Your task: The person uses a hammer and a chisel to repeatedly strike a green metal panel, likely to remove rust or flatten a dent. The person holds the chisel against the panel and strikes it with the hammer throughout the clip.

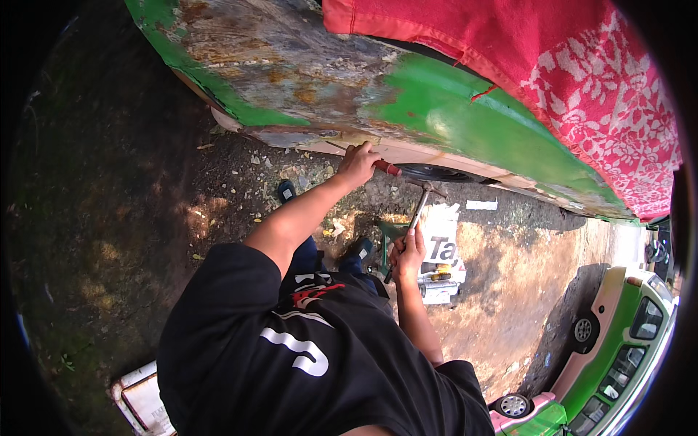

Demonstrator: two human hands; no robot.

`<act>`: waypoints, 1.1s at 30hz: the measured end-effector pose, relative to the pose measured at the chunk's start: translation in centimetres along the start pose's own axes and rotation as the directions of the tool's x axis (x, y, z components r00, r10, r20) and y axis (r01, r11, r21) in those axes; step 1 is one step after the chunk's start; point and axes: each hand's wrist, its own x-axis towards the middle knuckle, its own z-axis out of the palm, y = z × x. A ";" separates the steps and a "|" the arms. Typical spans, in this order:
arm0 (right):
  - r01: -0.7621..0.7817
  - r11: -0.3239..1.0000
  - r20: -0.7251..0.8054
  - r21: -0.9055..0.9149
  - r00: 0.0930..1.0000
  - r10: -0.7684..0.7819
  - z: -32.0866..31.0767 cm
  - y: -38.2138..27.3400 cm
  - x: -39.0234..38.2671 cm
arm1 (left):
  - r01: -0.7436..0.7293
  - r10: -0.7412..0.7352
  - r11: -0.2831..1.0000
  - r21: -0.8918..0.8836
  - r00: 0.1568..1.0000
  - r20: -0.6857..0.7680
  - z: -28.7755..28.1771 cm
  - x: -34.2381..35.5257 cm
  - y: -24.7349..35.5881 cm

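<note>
My left hand (358, 163) grips a red-handled screwdriver (387, 168); I cannot tell for sure whether it is a chisel instead. Its thin shaft runs left toward the lower edge of a vehicle's body panel (429, 109), and the butt of the handle points right. Worn green paint and a broad scraped, rusty patch (291, 65) cover that panel. Lower and to the right, my right hand (409, 251) is closed around the handle of a hammer (419, 211). The hammer head is up, a short way from the screwdriver's butt and apart from it.
A red and white floral cloth (574, 65) drapes over the vehicle. A tyre (440, 173) shows beneath it. Printed paper sheets (441, 229), a yellow-black item (440, 276) and a can (438, 288) lie on the ground. A green and pink van (611, 370) stands right; a white panel (145, 400) lies lower left.
</note>
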 end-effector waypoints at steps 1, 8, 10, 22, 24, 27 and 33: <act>0.014 1.000 -0.036 0.005 0.999 -0.014 0.0 -0.7 -0.4 | -0.045 0.044 0.998 -0.048 0.998 -0.034 0.0 -0.3 0.1; 0.030 1.000 -0.061 0.000 0.998 -0.030 -1.6 -2.3 -0.5 | -0.129 0.115 0.984 -0.120 0.987 -0.112 -0.2 -0.3 1.7; 0.031 0.999 -0.034 -0.016 0.999 -0.032 -1.6 -2.3 -0.7 | -0.133 0.115 0.977 -0.164 0.987 -0.115 -0.8 -0.6 1.8; 0.137 0.979 0.100 -0.150 0.987 -0.123 0.0 -4.9 -2.0 | -0.150 0.149 0.989 -0.002 0.984 -0.102 -7.5 -5.1 0.5; 0.145 0.979 0.134 -0.146 0.983 -0.126 0.6 -5.4 -2.1 | -0.108 0.106 0.994 -0.012 0.987 -0.117 -8.6 -6.4 -0.2; 0.169 0.974 0.201 -0.151 0.970 -0.137 1.2 -5.6 -1.9 | -0.034 0.043 0.999 0.042 0.977 -0.210 -9.6 -8.4 -0.8; 0.129 0.978 0.308 -0.166 0.948 -0.073 2.5 -6.1 -2.2 | 0.118 -0.144 0.986 -0.121 0.961 -0.235 -11.0 -9.8 -0.2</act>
